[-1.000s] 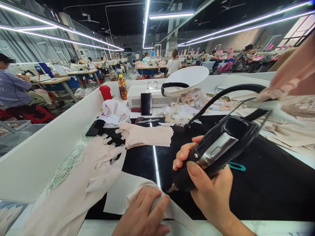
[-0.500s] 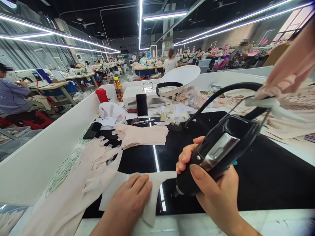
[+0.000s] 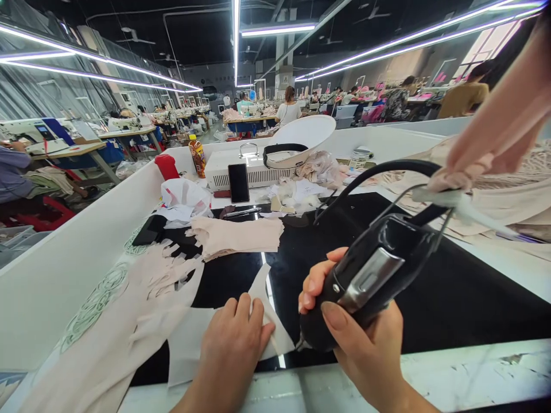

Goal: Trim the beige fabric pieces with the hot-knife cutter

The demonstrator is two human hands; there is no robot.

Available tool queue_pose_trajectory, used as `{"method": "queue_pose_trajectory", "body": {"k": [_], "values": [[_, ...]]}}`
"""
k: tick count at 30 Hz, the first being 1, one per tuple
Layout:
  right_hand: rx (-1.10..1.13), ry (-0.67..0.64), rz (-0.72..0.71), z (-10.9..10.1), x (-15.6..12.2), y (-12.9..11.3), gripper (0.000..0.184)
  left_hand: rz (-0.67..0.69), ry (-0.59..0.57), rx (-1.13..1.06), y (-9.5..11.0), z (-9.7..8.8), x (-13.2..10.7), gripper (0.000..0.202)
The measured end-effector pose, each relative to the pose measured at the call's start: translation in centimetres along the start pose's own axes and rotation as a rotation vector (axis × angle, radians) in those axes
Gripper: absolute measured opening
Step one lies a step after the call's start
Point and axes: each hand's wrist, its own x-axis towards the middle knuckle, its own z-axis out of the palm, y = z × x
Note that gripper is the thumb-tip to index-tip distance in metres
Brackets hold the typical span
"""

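Note:
My right hand (image 3: 357, 327) is wrapped round a black corded hand tool (image 3: 374, 275) with a silver lever on its side. The tool leans, its small metal tip pointing down at the right corner of a white fabric piece (image 3: 279, 332); whether they touch I cannot tell. My left hand (image 3: 236, 338) rests on this fabric, fingers bent and thumb against a raised fold. Part of the fabric is hidden under that hand. Beyond it lies a stack of pale pink fabric pieces (image 3: 241, 235). To the left spreads a heap of pale fabric (image 3: 129, 327).
A black sheet (image 3: 430, 275) covers much of the table. At the back stand a white box (image 3: 224, 169), a phone (image 3: 238, 183) and a bottle (image 3: 197, 156). Green cord coils (image 3: 94, 301) lie along the left wall. From upper right, a blurred pink cloth strip (image 3: 495, 120) reaches the tool's cable.
The fabric under my left hand has turned, its narrow end swinging from right to away from me. The tool tip has come down beside the fabric. The whole view has shifted slightly.

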Motion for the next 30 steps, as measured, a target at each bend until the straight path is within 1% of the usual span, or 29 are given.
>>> {"method": "queue_pose_trajectory", "body": {"k": [5, 12, 13, 15, 18, 20, 22, 24, 26, 30], "values": [[0.012, -0.014, -0.021, 0.1, 0.0, 0.3, 0.033, -0.014, -0.008, 0.036, -0.1, -0.6, -0.2, 0.020], [-0.014, -0.031, -0.038, 0.0, 0.0, 0.4, 0.030, -0.027, -0.010, 0.053, -0.2, -1.2, -0.9, 0.010], [-0.022, -0.034, -0.042, 0.0, 0.0, 0.4, 0.030, -0.020, 0.013, 0.054, -0.3, -1.4, -1.0, 0.011], [-0.032, -0.041, -0.050, -0.1, 0.0, 0.4, 0.028, 0.040, 0.114, 0.018, -0.4, -1.8, -0.9, 0.021], [-0.032, -0.045, -0.050, -0.1, 0.0, 0.3, 0.029, 0.243, 0.301, -0.189, 0.0, -2.4, -0.6, 0.034], [-0.031, -0.052, -0.045, -0.1, 0.0, 0.3, 0.030, 0.359, 0.354, -0.344, 0.6, -2.5, -0.4, 0.036], [-0.034, -0.061, -0.037, -0.2, -0.1, 0.3, 0.029, 0.402, 0.352, -0.430, 1.1, -2.2, -0.4, 0.035], [-0.035, -0.063, -0.033, -0.2, -0.1, 0.3, 0.029, 0.404, 0.319, -0.465, 1.3, -1.6, -0.5, 0.036], [-0.034, -0.056, -0.037, -0.2, -0.2, 0.3, 0.031, 0.403, 0.273, -0.475, 1.1, -0.9, -0.8, 0.036], [-0.039, -0.041, -0.041, -0.2, -0.1, 0.2, 0.031, 0.398, 0.190, -0.453, 0.0, 0.1, -1.2, 0.033]]}}
